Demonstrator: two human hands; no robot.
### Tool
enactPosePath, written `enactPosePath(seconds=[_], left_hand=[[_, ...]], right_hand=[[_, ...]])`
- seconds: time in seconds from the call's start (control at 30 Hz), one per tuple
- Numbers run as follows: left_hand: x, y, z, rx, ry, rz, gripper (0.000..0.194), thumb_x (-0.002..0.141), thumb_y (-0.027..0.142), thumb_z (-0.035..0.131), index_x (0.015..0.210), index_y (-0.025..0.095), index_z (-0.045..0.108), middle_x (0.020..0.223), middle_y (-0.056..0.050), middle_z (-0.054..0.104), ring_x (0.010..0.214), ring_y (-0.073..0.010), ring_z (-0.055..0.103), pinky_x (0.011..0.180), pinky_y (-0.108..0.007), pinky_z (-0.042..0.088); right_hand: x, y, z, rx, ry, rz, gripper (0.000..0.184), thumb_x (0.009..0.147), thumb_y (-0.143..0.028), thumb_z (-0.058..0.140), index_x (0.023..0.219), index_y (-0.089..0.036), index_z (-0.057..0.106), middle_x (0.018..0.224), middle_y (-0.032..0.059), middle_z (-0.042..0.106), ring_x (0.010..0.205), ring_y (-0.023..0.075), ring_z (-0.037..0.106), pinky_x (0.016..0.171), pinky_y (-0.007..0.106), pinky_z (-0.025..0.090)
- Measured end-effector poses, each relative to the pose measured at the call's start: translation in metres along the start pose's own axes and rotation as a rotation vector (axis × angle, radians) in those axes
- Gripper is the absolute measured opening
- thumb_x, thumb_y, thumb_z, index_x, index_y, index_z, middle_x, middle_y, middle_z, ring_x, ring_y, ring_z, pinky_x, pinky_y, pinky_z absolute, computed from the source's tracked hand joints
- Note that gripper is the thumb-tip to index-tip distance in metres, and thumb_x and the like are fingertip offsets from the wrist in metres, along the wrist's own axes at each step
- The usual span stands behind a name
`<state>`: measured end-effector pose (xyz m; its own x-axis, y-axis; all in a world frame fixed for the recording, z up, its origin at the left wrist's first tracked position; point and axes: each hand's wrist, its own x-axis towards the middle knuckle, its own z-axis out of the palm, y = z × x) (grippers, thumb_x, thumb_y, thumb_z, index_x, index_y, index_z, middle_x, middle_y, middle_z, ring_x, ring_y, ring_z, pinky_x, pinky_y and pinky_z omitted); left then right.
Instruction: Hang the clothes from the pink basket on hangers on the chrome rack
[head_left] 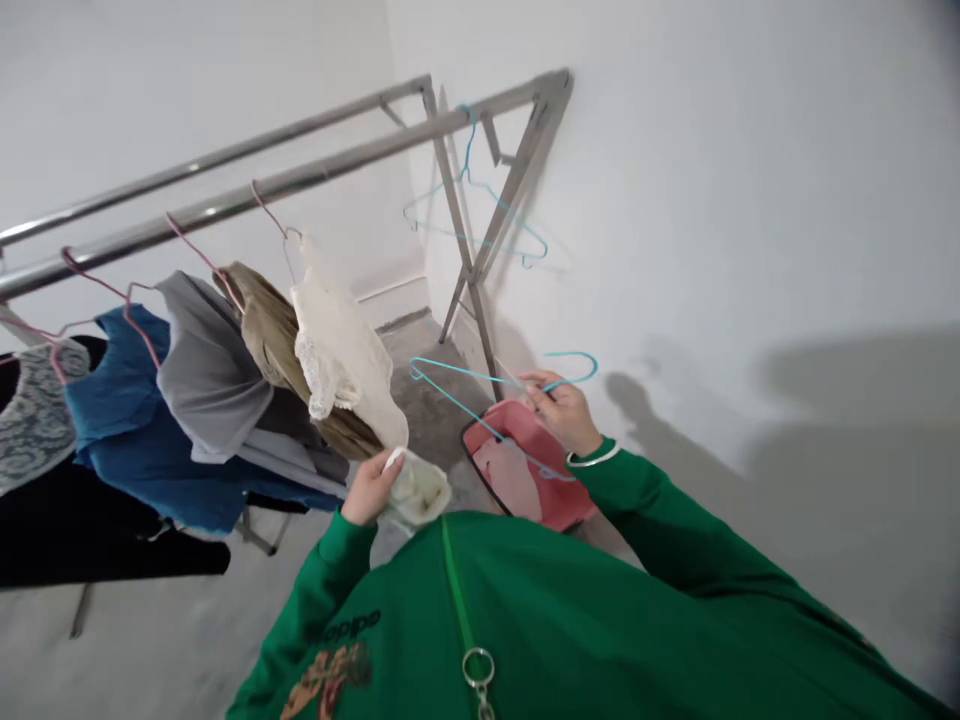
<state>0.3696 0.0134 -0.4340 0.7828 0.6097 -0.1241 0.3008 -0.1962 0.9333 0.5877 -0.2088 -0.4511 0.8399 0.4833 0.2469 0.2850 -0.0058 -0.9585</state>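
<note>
Head view: hands well apart, left hand [369, 490] bunching a crumpled cream garment [416, 490] in a firm grip, right hand [562, 410] pinching a teal wire hanger [465, 372] steadily above a red plastic tub [510, 425].

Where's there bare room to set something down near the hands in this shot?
Bare concrete floor lies between the lace-trimmed cream garment and the red tub, just past the left hand. Crowded: the rail's left end, where hung garments bunch together.
</note>
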Motion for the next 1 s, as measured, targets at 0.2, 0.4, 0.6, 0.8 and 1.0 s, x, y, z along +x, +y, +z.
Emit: enactPosePath(seconds=[0.2,0.4,0.6,0.8,1.0], left_hand=[[0.03,0.003,-0.002,0.034,-0.075,-0.037,0.056,0.064,0.067,0.066,0.077,0.013,0.071,0.068,-0.002,0.066,0.07,-0.017,0.059,0.065,-0.027,0.049],[0.04,0.0,-0.009,0.091,-0.156,0.062,0.06,0.07,0.071,0.059,0.081,0.013,0.071,0.071,-0.001,0.065,0.071,-0.0155,0.057,0.064,-0.023,0.046],[0.037,0.004,-0.011,0.447,-0.168,0.284,0.05,0.089,0.054,0.045,0.1,0.014,0.072,0.077,-0.004,0.063,0.077,-0.0189,0.058,0.073,-0.027,0.045],[0.012,0.014,0.006,0.993,-0.082,0.492,0.034,0.092,0.037,0.046,0.108,0.02,0.071,0.085,-0.008,0.056,0.084,-0.0227,0.055,0.074,-0.033,0.041],[-0.016,0.019,0.043,1.154,-0.28,0.671,0.031,0.094,0.036,0.043,0.101,0.018,0.068,0.091,-0.012,0.057,0.087,-0.0262,0.052,0.071,-0.037,0.039]], right_hand=[[-0.036,-0.034,-0.046,-0.022,-0.126,0.001,0.022,0.082,-0.046,0.062,0.081,-0.025,0.069,0.049,-0.0025,0.046,0.044,0.0127,0.039,0.042,0.028,0.028],[-0.065,-0.056,-0.045,-0.065,-0.311,-0.033,0.011,0.082,-0.037,0.064,0.085,-0.029,0.07,0.052,-0.0012,0.049,0.046,0.0149,0.043,0.044,0.032,0.033],[-0.064,-0.052,-0.016,-0.116,-0.368,-0.149,0.013,0.087,-0.03,0.057,0.087,-0.023,0.068,0.059,-0.0011,0.055,0.055,0.0135,0.051,0.058,0.031,0.044],[-0.069,-0.03,0.026,-0.11,-0.368,-0.244,0.022,0.092,-0.034,0.052,0.088,-0.018,0.067,0.081,0.0035,0.067,0.072,0.0141,0.061,0.068,0.029,0.05],[-0.088,0.008,0.088,-0.059,-0.29,-0.204,0.03,0.094,-0.044,0.044,0.085,-0.02,0.06,0.068,0.0013,0.058,0.061,0.0134,0.054,0.059,0.028,0.046]])
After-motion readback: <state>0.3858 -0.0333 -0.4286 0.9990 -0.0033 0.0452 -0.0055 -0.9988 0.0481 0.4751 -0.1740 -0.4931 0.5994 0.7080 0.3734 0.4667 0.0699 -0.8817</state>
